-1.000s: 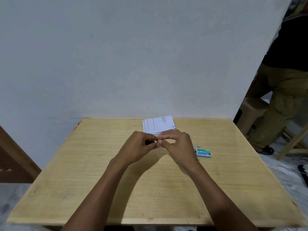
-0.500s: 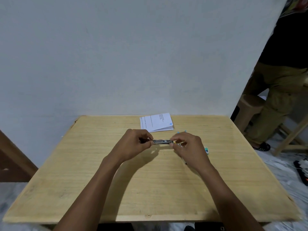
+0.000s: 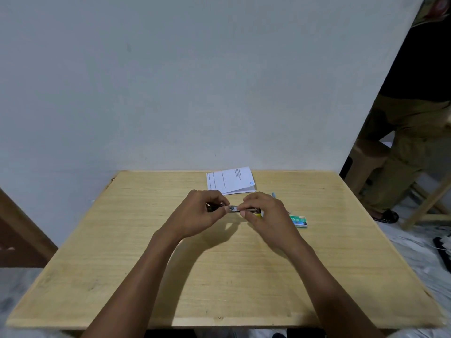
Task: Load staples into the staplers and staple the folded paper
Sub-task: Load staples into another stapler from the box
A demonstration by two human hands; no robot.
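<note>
L hand point(image 3: 195, 213) curled, pinching | R hand point(image 3: 266, 212) curled, pinching | forearms fwd, fingertips nrly meeting

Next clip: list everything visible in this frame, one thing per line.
table: one, light wood, fills the foreground
paper: one folded sheet, white with print, far side of table
stapler: one, dark and silver, held between both hands
staple box: one, green and blue, on table right of right hand
blue item: one, light blue, behind right hand, mostly hidden
bystander: one, black top, olive trousers, far right
stool: one, wooden, beside bystander
left hand: grips stapler's left end
right hand: pinches stapler's right end
</note>
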